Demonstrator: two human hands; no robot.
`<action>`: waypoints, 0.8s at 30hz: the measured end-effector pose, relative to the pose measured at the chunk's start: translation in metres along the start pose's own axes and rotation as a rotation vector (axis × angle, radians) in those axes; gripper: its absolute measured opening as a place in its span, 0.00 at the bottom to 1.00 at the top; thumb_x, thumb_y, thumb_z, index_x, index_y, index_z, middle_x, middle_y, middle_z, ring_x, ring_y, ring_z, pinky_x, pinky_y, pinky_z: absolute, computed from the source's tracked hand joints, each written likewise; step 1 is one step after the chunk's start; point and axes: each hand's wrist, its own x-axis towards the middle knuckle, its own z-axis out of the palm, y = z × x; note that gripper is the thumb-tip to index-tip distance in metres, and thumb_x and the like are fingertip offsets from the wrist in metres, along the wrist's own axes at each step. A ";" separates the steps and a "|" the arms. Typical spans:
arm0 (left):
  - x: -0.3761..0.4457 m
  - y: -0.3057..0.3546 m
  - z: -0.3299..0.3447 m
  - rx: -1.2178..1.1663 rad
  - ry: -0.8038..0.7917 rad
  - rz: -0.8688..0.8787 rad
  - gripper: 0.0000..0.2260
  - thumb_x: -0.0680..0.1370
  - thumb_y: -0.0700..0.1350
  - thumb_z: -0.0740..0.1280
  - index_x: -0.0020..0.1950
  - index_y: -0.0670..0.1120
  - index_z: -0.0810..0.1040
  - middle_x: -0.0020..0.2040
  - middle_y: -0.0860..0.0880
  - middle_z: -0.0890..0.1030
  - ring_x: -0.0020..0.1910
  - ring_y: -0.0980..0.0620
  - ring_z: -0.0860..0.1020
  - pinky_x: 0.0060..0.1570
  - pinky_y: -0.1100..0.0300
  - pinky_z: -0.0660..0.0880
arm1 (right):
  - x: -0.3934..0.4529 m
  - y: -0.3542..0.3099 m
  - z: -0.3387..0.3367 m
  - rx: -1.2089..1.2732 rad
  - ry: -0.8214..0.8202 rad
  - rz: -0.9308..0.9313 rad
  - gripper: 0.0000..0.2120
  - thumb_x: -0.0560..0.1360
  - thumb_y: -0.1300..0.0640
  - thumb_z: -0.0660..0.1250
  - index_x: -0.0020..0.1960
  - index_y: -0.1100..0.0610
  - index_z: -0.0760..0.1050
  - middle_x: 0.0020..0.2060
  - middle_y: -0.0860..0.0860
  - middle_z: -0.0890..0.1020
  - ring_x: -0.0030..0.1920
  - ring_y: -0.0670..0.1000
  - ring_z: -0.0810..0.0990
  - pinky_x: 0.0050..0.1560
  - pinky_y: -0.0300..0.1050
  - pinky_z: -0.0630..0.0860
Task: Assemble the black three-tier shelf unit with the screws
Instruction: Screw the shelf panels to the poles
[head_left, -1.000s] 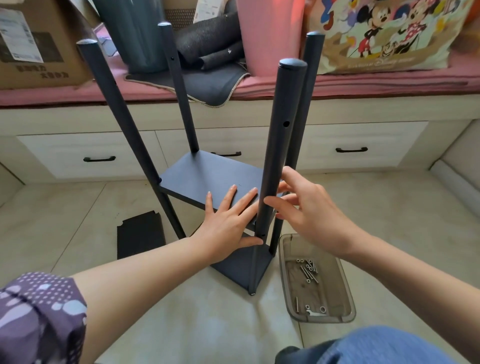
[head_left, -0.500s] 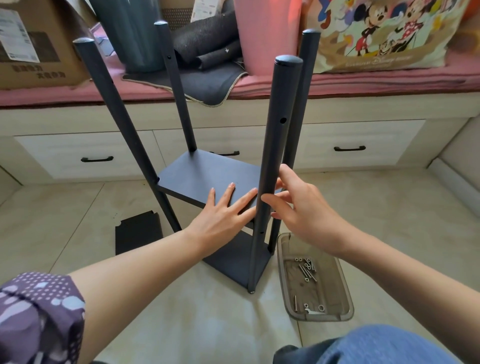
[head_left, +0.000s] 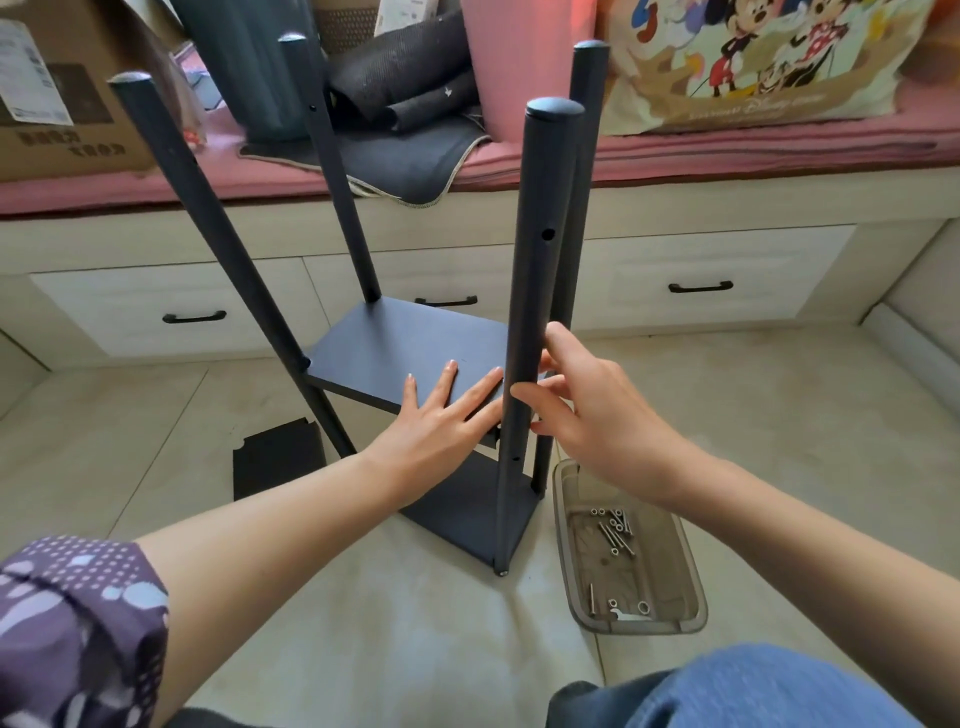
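Head view: shelf unit (head_left: 415, 358) stands on the floor. Left hand (head_left: 441, 421) presses flat and open on its middle board, apparently levelling it against the near post (head_left: 535, 291). Right hand (head_left: 597, 410) loosely cups that post, steadying it. Screws (head_left: 615, 532) wait in a tray (head_left: 691, 618) just right of the unit.

1. The shelf unit's posts (head_left: 535, 291) and middle shelf board (head_left: 395, 358) looked matt black and smooth.
2. The screws (head_left: 615, 535) were shiny metal in a smoky translucent plastic tray (head_left: 691, 597).
3. The floor tiles (head_left: 405, 623) appeared smooth, faintly glossy.
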 end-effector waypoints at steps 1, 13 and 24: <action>-0.001 0.000 0.000 -0.008 0.009 -0.001 0.42 0.82 0.33 0.59 0.78 0.51 0.29 0.81 0.48 0.35 0.78 0.29 0.40 0.71 0.27 0.51 | 0.000 0.000 0.001 0.003 -0.004 -0.002 0.10 0.81 0.61 0.64 0.56 0.48 0.68 0.42 0.36 0.78 0.46 0.45 0.84 0.47 0.51 0.83; -0.001 0.004 0.005 -0.031 0.107 0.002 0.44 0.83 0.36 0.58 0.66 0.51 0.17 0.82 0.48 0.38 0.79 0.31 0.41 0.72 0.28 0.52 | 0.006 -0.003 0.003 -0.004 0.002 0.015 0.10 0.81 0.61 0.63 0.57 0.50 0.68 0.48 0.43 0.78 0.47 0.49 0.85 0.47 0.50 0.83; -0.007 -0.021 0.003 -0.362 0.077 -0.007 0.39 0.80 0.43 0.66 0.82 0.58 0.45 0.82 0.59 0.46 0.81 0.48 0.38 0.75 0.35 0.40 | 0.006 0.001 0.003 -0.001 0.004 -0.007 0.12 0.80 0.61 0.65 0.55 0.45 0.69 0.44 0.40 0.77 0.45 0.46 0.84 0.46 0.52 0.83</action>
